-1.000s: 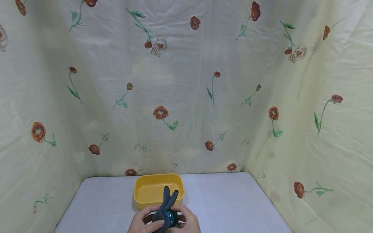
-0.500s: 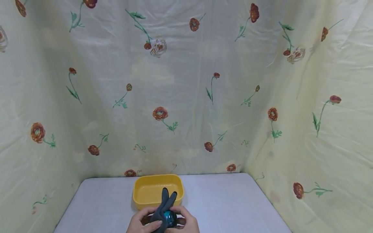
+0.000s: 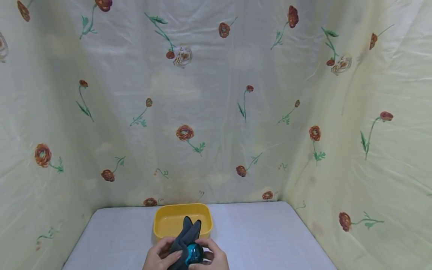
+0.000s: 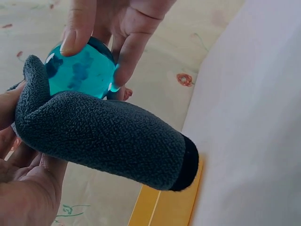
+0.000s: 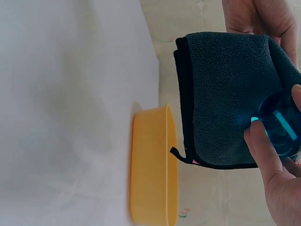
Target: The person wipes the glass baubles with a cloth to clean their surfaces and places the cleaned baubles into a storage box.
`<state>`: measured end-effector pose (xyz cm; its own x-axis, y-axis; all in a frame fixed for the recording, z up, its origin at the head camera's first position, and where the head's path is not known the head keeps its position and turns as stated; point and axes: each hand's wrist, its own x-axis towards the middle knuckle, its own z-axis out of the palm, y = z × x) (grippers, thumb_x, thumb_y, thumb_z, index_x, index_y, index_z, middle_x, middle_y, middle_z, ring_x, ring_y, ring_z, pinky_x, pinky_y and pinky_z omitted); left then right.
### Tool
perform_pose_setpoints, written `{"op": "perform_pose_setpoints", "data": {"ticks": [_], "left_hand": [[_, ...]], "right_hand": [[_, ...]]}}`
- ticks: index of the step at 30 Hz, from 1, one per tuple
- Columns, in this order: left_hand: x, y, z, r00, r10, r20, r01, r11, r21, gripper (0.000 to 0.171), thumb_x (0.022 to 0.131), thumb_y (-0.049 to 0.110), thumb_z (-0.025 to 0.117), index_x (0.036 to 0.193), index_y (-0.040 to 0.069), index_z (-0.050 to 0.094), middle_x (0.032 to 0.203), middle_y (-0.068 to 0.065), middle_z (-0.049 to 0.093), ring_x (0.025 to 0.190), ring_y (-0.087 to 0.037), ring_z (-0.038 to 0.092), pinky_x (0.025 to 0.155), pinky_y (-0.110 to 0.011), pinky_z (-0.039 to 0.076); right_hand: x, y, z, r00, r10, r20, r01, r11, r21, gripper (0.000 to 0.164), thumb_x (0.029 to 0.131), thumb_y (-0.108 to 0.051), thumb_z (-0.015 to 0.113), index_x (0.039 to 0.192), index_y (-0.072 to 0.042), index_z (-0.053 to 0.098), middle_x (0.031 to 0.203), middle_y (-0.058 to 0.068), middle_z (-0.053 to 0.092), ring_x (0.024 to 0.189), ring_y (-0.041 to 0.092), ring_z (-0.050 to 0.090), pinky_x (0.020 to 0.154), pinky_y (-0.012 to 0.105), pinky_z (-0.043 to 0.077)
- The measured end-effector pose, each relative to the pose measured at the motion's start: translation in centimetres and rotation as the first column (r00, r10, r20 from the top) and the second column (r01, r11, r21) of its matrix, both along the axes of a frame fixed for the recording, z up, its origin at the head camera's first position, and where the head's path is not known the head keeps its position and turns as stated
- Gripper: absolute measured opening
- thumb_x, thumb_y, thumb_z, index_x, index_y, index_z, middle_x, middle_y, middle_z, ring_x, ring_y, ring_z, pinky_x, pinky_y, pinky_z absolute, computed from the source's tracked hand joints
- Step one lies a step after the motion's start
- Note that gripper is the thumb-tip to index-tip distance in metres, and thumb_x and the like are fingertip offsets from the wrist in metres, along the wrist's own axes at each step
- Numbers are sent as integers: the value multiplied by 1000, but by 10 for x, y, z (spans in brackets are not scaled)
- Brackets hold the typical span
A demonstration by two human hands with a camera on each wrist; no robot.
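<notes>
My left hand [image 3: 161, 255] grips a folded dark grey cloth [image 4: 103, 136] with black edging and a small loop at one corner. In my right hand [image 3: 213, 255] is a clear teal glass-like ball [image 4: 80, 70], pinched between thumb and fingers. The cloth lies against the ball's side, its folded ends standing up and away from me in the head view. Both hands are close together above the table's near part, in front of a yellow basin [image 3: 158, 229]. Dark shapes show within the ball or on its surface; which, I cannot tell.
The yellow basin stands on a white-covered table [image 3: 256, 232], near its far edge. Flower-patterned curtain cloth [image 3: 216, 112] hangs behind the table and along both sides.
The cloth has tilted and shifted left, so more of the ball shows now. Both hands have drifted slightly left, still holding cloth and ball. The head view has shifted a little.
</notes>
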<state>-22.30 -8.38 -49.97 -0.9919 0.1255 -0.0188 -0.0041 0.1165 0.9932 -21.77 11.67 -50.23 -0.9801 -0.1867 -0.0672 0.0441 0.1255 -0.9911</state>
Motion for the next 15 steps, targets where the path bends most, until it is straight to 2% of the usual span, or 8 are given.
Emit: {"op": "perform_pose_setpoints", "data": {"ticks": [8,15], "left_hand": [[0,-3,3,998,62,-27,-62,998,15,52,86,34,77,121,-2,62,110,-13,71,95,-20,68,88,-40,63],[0,-9,6,988,151,-15,-151,988,-20,50,87,25,76,122,-5,59,110,-14,68,89,-21,64,87,-40,62]], "right_hand": [[-6,-4,-2,999,-38,8,39,997,-63,57,72,-11,86,124,-11,61,124,12,60,94,21,66,85,40,65],[-11,-8,-2,995,-104,-12,103,994,-35,60,74,-8,85,127,-6,57,122,14,59,90,21,65,84,41,65]]}}
